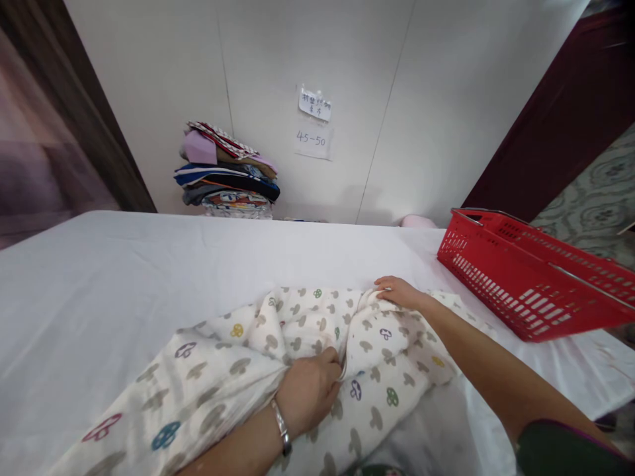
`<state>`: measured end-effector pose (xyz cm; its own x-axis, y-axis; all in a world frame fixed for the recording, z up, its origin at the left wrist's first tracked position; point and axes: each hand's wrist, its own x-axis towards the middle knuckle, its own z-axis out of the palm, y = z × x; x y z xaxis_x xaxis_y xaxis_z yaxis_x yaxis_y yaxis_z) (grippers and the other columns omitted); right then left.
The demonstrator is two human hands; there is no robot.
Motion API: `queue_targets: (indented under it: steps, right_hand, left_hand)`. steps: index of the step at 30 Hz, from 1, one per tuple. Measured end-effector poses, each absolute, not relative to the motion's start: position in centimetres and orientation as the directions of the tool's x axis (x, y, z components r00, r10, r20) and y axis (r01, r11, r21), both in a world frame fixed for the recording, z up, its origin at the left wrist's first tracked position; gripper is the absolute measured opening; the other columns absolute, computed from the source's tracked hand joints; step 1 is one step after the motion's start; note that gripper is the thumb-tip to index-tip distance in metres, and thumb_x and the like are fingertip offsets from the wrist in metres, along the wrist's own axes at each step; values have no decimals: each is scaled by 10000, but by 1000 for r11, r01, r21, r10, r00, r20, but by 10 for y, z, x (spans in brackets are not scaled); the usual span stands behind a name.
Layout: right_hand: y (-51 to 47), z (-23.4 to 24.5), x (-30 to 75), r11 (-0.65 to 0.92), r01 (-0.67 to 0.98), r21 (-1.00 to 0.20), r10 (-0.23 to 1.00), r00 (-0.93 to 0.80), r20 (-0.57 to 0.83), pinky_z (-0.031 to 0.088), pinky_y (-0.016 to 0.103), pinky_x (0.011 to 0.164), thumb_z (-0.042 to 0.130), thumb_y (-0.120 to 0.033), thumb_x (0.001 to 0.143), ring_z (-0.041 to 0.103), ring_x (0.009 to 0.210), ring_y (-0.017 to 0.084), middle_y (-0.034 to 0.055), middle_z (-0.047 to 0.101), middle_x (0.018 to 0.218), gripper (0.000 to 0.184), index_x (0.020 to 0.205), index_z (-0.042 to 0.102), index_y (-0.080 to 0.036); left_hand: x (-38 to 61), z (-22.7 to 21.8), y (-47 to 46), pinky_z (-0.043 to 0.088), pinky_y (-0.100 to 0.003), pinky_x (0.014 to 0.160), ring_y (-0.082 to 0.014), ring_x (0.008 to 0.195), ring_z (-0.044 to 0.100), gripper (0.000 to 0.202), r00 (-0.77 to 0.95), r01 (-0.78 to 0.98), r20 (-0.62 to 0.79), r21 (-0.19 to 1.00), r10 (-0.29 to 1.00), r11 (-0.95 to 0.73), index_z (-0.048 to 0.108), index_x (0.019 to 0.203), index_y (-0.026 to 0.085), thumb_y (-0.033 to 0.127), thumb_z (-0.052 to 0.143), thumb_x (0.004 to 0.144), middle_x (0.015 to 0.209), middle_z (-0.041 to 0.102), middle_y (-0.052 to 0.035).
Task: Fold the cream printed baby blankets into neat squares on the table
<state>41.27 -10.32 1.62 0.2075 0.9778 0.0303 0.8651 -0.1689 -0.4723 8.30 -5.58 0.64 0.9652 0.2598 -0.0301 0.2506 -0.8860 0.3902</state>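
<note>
A white cloth [377, 390] printed with grey and coloured mushrooms lies rumpled across the near part of the table, folded over on itself. My left hand [310, 390], with a silver bracelet at the wrist, is closed on a fold near the middle of the cloth. Farther off and to the right, my right hand [401, 293] holds the far edge of the cloth between thumb and fingers. Some of its fingertips are hidden in the folds.
A red plastic basket [501, 291] stands at the table's right side. Beyond the far edge of the white-covered table [149, 264], a stack of folded fabrics [228, 175] rests against the wall. Paper labels [314, 142] hang on that wall. A pink item [417, 221] peeks up behind the table.
</note>
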Motion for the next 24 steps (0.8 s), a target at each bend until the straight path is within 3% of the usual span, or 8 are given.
queue_targets:
  steps: [4,8,15,21,24]
  right_hand:
    - [-102,14,411,-211,829,-518,966,256,16,422,292,791,540,-295,726,574,836,183,28,654,896,175,815,660,-205]
    - [-102,11,409,-267,825,-499,956,292,-29,415,267,693,549,-264,701,560,741,168,11,644,785,142,779,641,-189]
    - [-100,7,406,-285,825,-489,949,316,-20,401,272,730,580,-203,655,549,810,171,21,636,877,222,874,620,-200]
    - [-97,13,405,-281,829,-484,948,317,-8,388,265,671,595,-185,607,531,709,167,21,620,754,83,685,621,-194]
    - [-100,28,410,-273,818,-506,940,340,42,388,256,642,548,-213,644,521,685,155,11,603,726,73,699,590,-189]
  left_hand:
    - [83,5,-55,432,-248,660,-129,725,578,170,969,237,-23,384,247,-893,570,752,202,246,419,815,957,576,6]
    - [83,7,-55,430,-242,658,-125,725,577,181,968,240,-26,393,250,-888,567,745,200,254,413,823,951,577,1]
    - [83,7,-55,425,-238,643,-123,717,576,187,968,236,-15,383,249,-893,563,733,194,246,408,826,941,576,1]
    - [83,6,-56,409,-233,630,-121,719,573,165,968,236,-17,394,250,-888,570,733,197,239,429,808,934,580,0]
    - [83,5,-57,399,-230,630,-116,716,570,177,960,253,-2,423,278,-870,575,720,200,253,433,810,929,583,4]
